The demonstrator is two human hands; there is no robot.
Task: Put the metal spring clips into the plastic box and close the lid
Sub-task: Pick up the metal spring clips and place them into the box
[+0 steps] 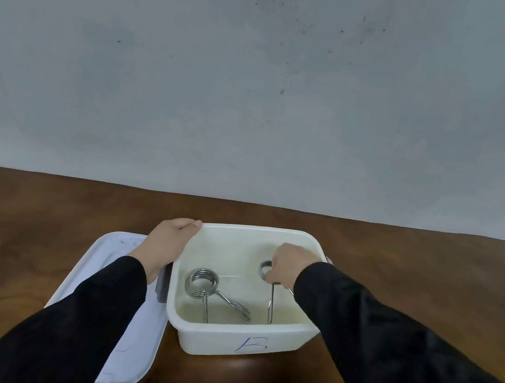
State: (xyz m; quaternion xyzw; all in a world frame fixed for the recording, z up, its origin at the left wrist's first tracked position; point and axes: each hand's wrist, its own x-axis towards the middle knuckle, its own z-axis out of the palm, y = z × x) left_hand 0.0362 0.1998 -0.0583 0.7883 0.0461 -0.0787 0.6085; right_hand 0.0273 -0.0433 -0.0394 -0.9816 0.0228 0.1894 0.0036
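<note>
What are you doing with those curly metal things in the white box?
A person is packing metal spring clips into a white plastic box on a wooden table. The left hand grips the box's far left corner. The right hand is inside the box, holding one spring clip by its coil. Another spring clip already lies on the box floor. The lid is off, lying on the table to the left of the box.

White box (238, 341) with blue mark, silver clips (204, 283), brown table (55, 217), black sleeves (385, 339)
</note>
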